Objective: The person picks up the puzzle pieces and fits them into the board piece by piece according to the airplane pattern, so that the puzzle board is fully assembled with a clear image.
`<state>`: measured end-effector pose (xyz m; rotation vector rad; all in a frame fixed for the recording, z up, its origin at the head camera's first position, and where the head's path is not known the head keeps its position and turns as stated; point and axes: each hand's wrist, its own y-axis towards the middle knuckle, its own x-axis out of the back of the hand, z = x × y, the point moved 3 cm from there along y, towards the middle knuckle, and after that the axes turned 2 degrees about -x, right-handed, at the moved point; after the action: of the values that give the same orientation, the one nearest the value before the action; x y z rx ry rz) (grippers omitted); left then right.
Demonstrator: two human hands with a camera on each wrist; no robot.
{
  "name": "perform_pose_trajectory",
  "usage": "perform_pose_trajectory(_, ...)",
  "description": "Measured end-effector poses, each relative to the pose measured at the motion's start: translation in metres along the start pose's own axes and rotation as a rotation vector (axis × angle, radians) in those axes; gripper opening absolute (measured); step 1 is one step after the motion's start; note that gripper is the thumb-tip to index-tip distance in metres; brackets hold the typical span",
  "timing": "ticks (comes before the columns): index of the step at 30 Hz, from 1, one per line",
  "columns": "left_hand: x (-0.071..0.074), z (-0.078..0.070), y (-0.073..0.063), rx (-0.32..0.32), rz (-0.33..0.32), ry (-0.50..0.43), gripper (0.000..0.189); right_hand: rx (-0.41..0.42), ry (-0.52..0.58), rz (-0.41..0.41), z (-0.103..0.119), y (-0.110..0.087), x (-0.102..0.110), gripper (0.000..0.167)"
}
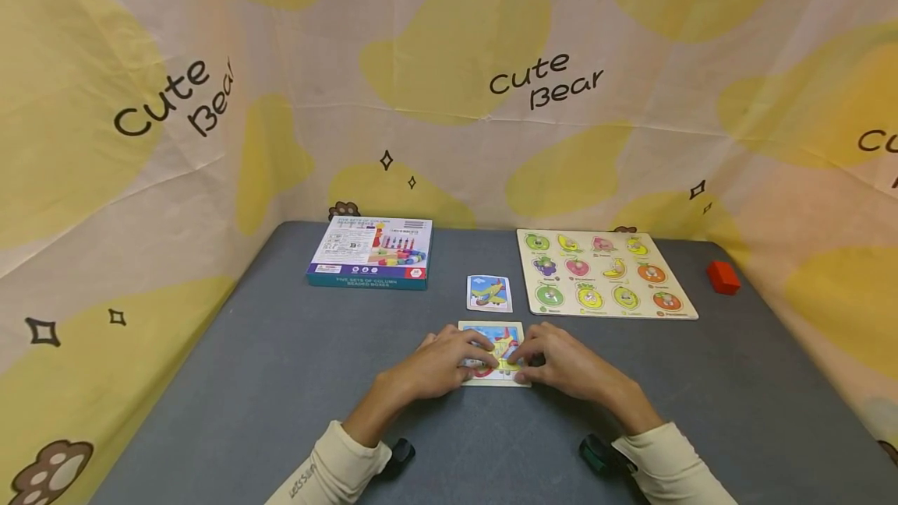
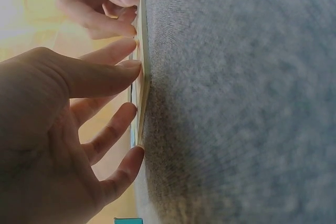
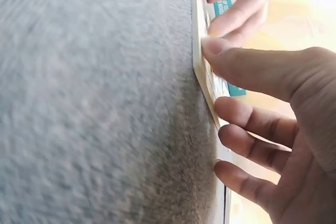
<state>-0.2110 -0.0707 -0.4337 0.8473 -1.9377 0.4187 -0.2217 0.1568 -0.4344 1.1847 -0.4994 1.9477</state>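
A small wooden jigsaw puzzle [image 1: 496, 380] with a colourful airplane picture lies flat on the grey table, its middle partly covered by fingers. From the left, my left hand [image 1: 447, 361] rests its fingertips on the picture. In the left wrist view its thumb [image 2: 113, 77] lies over the board's near edge with the fingers spread along it. My right hand [image 1: 561, 361] touches the puzzle from the other side, fingers loosely bent. The right wrist view has that thumb [image 3: 236, 59] on the board's edge and the other fingers spread along its side. Just beyond the puzzle lies an airplane picture card [image 1: 489, 294].
At the back left lies a flat beaded-toy box [image 1: 368, 252]. A wooden fruit board [image 1: 606, 274] lies at the back right, with a red block [image 1: 722, 277] beside it near the table's right edge. Printed cloth walls [image 1: 449, 45] stand around the table [image 1: 281, 380].
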Motion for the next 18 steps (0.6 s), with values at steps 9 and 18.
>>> perform_pose_trajectory(9,0.0003,-0.0012,-0.0011,0.018,0.001,-0.011,0.029,-0.026,0.039,0.008,-0.0059,-0.001,0.0014,0.021)
perform_pose_trajectory(18,0.0003,-0.0037,-0.0025,0.041,0.013,-0.007,0.028,-0.028,0.052,0.023,-0.0051,-0.001,0.0022,0.022)
